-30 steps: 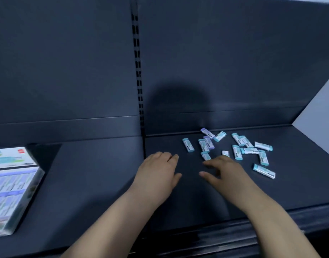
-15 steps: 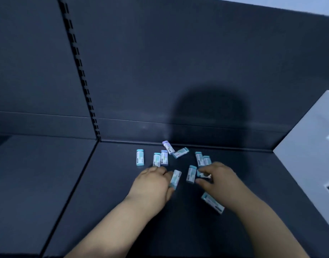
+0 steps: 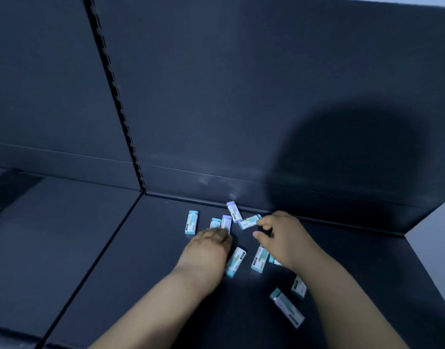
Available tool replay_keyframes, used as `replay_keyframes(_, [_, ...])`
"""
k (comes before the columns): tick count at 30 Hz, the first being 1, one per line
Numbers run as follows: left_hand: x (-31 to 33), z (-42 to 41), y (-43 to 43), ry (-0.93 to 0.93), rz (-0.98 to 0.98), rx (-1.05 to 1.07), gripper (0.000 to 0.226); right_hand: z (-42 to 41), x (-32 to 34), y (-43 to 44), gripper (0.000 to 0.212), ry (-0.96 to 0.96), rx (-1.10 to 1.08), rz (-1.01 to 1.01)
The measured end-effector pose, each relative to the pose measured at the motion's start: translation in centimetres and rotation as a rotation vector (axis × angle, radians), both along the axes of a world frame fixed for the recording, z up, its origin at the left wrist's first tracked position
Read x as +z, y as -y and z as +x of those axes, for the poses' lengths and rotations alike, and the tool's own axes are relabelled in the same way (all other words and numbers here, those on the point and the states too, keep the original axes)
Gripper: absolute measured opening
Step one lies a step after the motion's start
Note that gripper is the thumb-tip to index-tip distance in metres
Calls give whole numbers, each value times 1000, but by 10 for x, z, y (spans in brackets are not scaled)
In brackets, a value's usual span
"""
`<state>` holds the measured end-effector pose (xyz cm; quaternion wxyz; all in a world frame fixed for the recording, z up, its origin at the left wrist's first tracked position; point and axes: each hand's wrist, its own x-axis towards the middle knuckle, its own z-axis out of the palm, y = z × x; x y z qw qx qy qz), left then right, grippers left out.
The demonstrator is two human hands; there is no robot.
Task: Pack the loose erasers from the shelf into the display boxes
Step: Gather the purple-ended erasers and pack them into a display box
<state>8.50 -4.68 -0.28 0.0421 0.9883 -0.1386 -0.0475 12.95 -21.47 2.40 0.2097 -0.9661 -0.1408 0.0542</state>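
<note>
The loose erasers [image 3: 191,222] lie scattered on the shelf [image 3: 153,248] near its back edge, some between your hands. Your left hand [image 3: 206,250] covers two of them with bent fingers; if it holds one, I cannot tell. Your right hand [image 3: 287,238] has thumb and first finger narrowly apart, holding nothing, the fingertip touching one eraser's end.

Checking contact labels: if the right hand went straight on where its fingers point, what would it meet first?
The right hand points back-left. First in line is the teal-ended eraser, right at its index fingertip and possibly touching it; depth is unclear. The purple-capped eraser lies just beyond.
</note>
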Motion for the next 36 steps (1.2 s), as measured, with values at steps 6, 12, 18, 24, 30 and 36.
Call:
replay_keyframes(6, [-4,-18,-1,65,-81,-76,43,41,-16,-32,27,28,-20,11])
replay_keyframes(12, [4,-3,-24,24,-65,-22,54,60,-33,-59,28,44,-81,-189])
replay_keyframes(18, [19,17,-31,5,15,-117,64,32,-9,-30,13,58,-172,46])
replay_keyframes(24, [17,51,-19,-151,140,-305,64,-30,-5,12,4,13,-217,179])
replay_keyframes(30, [13,58,-14,4,137,-358,29,-74,-21,16,7,-18,-214,198])
replay_keyframes(36, [22,37,-21,26,127,-317,25,-91,-21,13,10,-9,-187,197])
